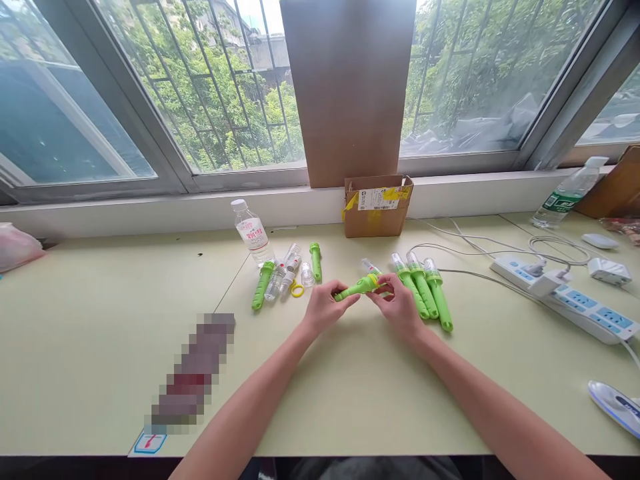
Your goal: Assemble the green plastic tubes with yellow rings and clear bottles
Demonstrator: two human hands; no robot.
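My left hand (pixel 323 308) is closed around the narrow end of a green plastic handle (pixel 356 289) with a yellow ring at its head. At that ringed end, the fingers of my right hand (pixel 399 308) pinch the head; what lies right at the fingertips is partly hidden. Just behind my right hand lies a clear cap-like piece (pixel 371 266). Several green handles with clear tops (pixel 436 293) lie side by side to the right. Left of my hands are loose green handles (pixel 263 285), clear plastic tubes (pixel 290 268), a clear cap (pixel 307 274) and a yellow ring (pixel 297 289).
A water bottle (pixel 253 233) stands behind the loose parts, near a cardboard box (pixel 379 217) by the wall. To the right are a power strip (pixel 575 300), cables, a second bottle (pixel 570 193) and a white device (pixel 615 408). A blurred dark object (pixel 195 370) lies at left.
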